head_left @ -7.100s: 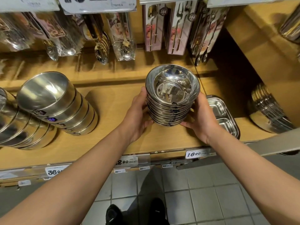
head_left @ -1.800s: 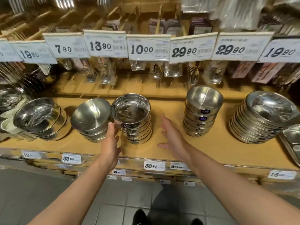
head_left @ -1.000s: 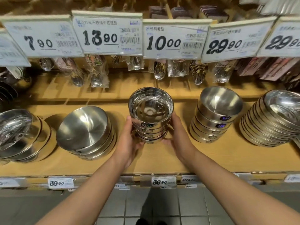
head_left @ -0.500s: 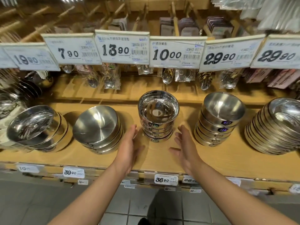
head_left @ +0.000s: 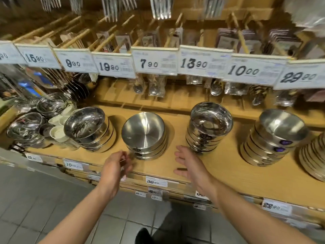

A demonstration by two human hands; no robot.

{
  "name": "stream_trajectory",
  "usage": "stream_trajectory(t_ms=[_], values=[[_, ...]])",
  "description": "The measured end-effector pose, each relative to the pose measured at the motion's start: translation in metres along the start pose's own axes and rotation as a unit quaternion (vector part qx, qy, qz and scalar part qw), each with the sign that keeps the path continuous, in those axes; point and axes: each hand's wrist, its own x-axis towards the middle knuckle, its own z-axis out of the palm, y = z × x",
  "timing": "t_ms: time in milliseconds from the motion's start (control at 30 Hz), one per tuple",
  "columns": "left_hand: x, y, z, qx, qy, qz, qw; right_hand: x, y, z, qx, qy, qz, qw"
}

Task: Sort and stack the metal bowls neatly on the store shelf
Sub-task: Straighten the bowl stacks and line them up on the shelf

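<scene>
On the wooden shelf (head_left: 228, 175), left of the brushed bowl stack (head_left: 144, 136), a mirror-bright stack (head_left: 88, 128) leans; right of it stand a shiny stack (head_left: 209, 127) and a stack with purple stickers (head_left: 276, 138). Overhead tags (head_left: 154, 62) read 15.90, 9.90, 19.90, 7.90, 13.90, 10.00, 29.90; edge labels (head_left: 155, 182) under the brushed stack read 10.00 and 39.90. The left hand (head_left: 114, 169), fingers loosely curled holding nothing, and right hand (head_left: 190, 164), fingers spread, flank the brushed stack without touching.

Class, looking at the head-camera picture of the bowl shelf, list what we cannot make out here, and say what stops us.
- Left hand: motion blur hides whether the fingers touch the brushed bowl stack.
- Stack at the far right: cut off by the frame edge, so its count is unknown.
- Small shelf-edge price tags: too small and blurred to read.
- Labels on the mirror-finish bowl stack: blurred.
- Hanging cutlery packs: partly hidden behind the large price cards.
</scene>
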Motion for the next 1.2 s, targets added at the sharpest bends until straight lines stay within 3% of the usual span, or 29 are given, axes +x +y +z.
stream_trajectory(t_ms=[133,433,600,800,1200], values=[[0.037,0.017,-0.010,-0.018,0.007,0.012,1.000,0.023,-0.014,0.035,0.004,0.001,-0.023,1.000],[0.086,0.041,0.010,-0.005,-0.144,-0.018,0.989,0.077,-0.012,0.078,0.099,0.063,-0.068,0.991],[0.106,0.052,0.019,-0.004,-0.154,-0.019,0.988,0.090,-0.021,0.076,0.110,0.086,-0.080,0.987],[0.114,0.066,0.035,-0.038,-0.149,-0.080,0.985,0.104,-0.031,0.074,0.100,0.114,-0.085,0.985],[0.103,0.059,0.018,0.014,-0.176,-0.017,0.984,0.082,-0.027,0.075,0.103,0.139,-0.058,0.983]])
